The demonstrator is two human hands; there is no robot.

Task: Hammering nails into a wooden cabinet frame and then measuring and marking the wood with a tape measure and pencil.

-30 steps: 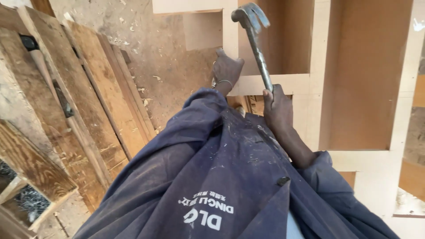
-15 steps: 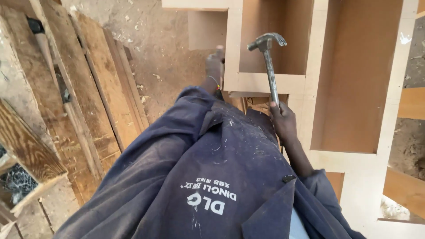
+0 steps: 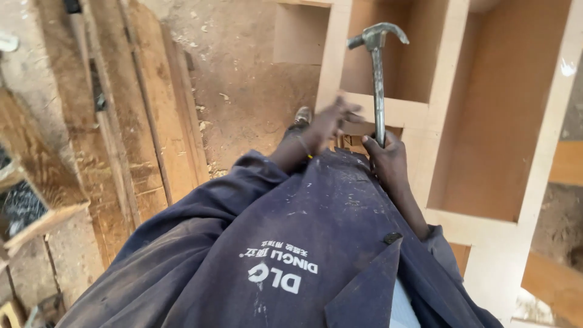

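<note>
Now the claw hammer (image 3: 378,79), clenched in the right hand (image 3: 388,159), has dropped from raised to upright over the cabinet frame (image 3: 388,111), w/ left hand (image 3: 331,121) fingers released, flat on its rail — likely lining up a strike.

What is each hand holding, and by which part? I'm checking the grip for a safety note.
The right hand holds a claw hammer by the lower end of its handle, head up. The left hand holds nothing; it rests blurred against the wooden frame.
</note>
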